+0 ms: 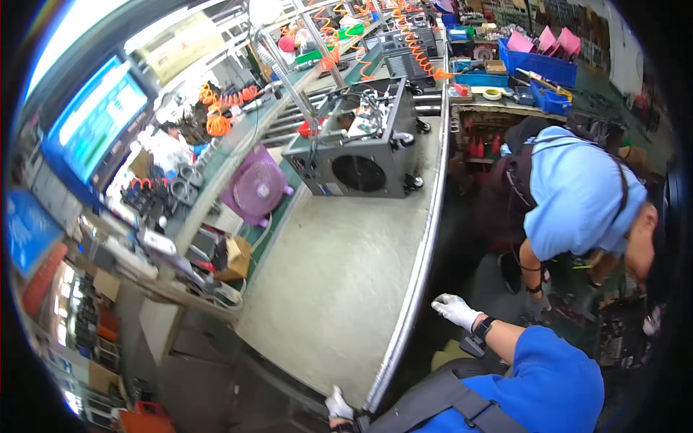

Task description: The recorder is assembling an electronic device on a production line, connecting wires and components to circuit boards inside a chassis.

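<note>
My left hand (338, 405), in a white glove, rests at the near end of the grey workbench top (325, 289), fingers pointing away from me and nothing visible in them. Off the bench's right edge hangs my right hand (456, 311), also in a white glove. Its fingers are loosely stretched out to the left and hold nothing. A dark grey machine on casters (361, 162) sits farther along the bench, well beyond both hands. It has a round fan grille on the side facing me, and wires and parts show in its uncovered top.
A purple fan (258, 184) stands left of the bench, near a lit screen (94, 119). On the right, a co-worker in light blue (581, 191) bends toward the floor. Behind are blue bins (538, 63) and another grey machine (408, 56). Orange coiled hoses (415, 43) hang above.
</note>
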### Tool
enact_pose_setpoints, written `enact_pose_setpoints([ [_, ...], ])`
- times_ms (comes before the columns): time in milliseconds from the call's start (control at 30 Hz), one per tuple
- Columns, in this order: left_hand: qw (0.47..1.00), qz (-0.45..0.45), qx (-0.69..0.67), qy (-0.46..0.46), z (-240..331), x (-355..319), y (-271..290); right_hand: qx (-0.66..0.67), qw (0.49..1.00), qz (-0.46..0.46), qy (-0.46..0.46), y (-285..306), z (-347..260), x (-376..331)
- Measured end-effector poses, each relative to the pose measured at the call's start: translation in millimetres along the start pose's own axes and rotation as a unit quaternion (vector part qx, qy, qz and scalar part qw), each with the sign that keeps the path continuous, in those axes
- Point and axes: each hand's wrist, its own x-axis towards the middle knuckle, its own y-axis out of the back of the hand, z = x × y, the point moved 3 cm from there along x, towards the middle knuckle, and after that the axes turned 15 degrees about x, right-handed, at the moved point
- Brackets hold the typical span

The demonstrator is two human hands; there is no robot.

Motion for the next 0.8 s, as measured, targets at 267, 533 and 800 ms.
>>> enact_pose_setpoints([
  [267,0.99,0.103,0.074,0.061,23.7,-66.0,52.5,0.18,0.87,-0.366,-0.277,-37.5,-46.6,72.4],
  [533,0.971,0.136,-0.002,0.194,-1.7,-171.5,67.5,0.477,0.718,-0.283,-0.421,-96.6,-42.3,44.8],
  [800,0.907,0.311,-0.087,0.269,-72.4,-251.9,35.1,0.449,0.74,-0.376,-0.331,-88.8,-67.8,-40.2],
])
